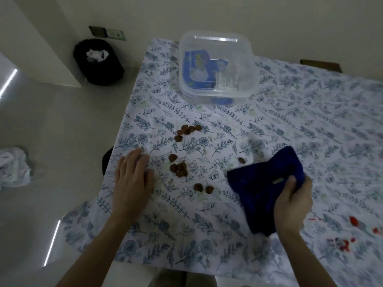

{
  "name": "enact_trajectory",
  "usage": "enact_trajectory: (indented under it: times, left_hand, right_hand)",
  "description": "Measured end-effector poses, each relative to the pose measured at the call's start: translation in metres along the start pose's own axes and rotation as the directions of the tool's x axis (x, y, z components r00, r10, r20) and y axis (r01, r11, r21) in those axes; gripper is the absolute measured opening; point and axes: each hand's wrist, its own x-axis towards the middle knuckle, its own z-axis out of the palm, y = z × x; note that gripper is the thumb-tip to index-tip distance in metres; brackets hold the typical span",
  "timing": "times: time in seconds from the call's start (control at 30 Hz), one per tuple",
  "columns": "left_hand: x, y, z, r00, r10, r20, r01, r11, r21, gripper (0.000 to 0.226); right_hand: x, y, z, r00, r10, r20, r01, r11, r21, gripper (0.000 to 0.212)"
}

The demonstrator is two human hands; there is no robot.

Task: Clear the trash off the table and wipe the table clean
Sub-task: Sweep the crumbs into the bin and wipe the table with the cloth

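Several small brown scraps (178, 169) lie scattered on the table (207, 220), which is covered by a white cloth with blue leaf print. More of these brown scraps (187, 130) sit farther back. My left hand (133, 179) rests flat and open on the cloth, just left of the scraps. My right hand (293, 200) grips a dark blue cloth (263, 183) held just above the table, right of the scraps. One brown scrap (241, 160) lies beside the cloth's far edge.
A clear plastic box (215, 67) with blue packets inside stands at the table's back. A black bin (98, 62) holding white paper sits on the floor at the left. A crumpled white bag (14, 167) lies on the floor. Red stains (344, 243) mark the cloth at right.
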Motion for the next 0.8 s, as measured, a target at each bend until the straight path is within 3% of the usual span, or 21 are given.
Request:
enact_trajectory:
  times: [0.13, 0.2, 0.23, 0.3, 0.33, 0.37, 0.5, 0.67, 0.8]
  left_hand:
    - [0.0, -0.001, 0.0, 1.0, 0.002, 0.003, -0.002, 1.0, -0.004, 0.033]
    - [0.0, 0.0, 0.0, 1.0, 0.002, 0.01, -0.002, 1.0, 0.0, 0.034]
    - [0.0, 0.0, -0.001, 1.0, 0.002, 0.011, -0.002, 1.0, 0.002, 0.035]
    - [0.0, -0.001, -0.001, 1.0, 0.002, 0.012, -0.002, 1.0, 0.007, 0.036]
    - [0.0, -0.001, -0.001, 1.0, 0.0, 0.014, -0.001, 1.0, 0.01, 0.036]
    - [0.001, -0.001, -0.001, 1.0, -0.002, 0.017, 0.002, 1.0, 0.013, 0.037]
    - [0.001, 0.0, 0.0, 0.999, -0.009, 0.03, 0.009, 1.0, 0.024, 0.039]
    - [0.001, -0.002, 0.001, 0.999, -0.016, 0.044, 0.014, 0.999, 0.03, 0.041]
    - [0.002, -0.001, 0.001, 0.999, -0.023, 0.039, 0.022, 0.999, 0.024, 0.041]
  right_hand:
    - [0.037, -0.007, 0.013, 0.999, -0.036, -0.038, 0.037, 0.999, 0.026, 0.037]
    - [0.035, -0.01, 0.018, 0.981, -0.164, 0.102, 0.165, 0.986, 0.007, 0.038]
    - [0.03, -0.008, 0.02, 0.938, -0.253, 0.239, 0.275, 0.96, -0.063, 0.042]
    - [0.021, 0.01, 0.02, 0.77, -0.383, 0.51, 0.547, 0.808, -0.219, 0.056]
    - [0.02, 0.02, 0.019, 0.712, -0.392, 0.583, 0.621, 0.74, -0.26, 0.062]
    - [0.021, 0.027, 0.018, 0.699, -0.369, 0.612, 0.634, 0.717, -0.291, 0.068]
    - [0.031, 0.032, 0.014, 0.786, -0.3, 0.541, 0.553, 0.732, -0.398, 0.068]
    - [0.053, 0.032, 0.018, 0.851, -0.329, 0.409, 0.476, 0.812, -0.338, 0.053]
    - [0.052, 0.015, 0.042, 0.838, -0.359, 0.411, 0.507, 0.79, -0.345, 0.049]
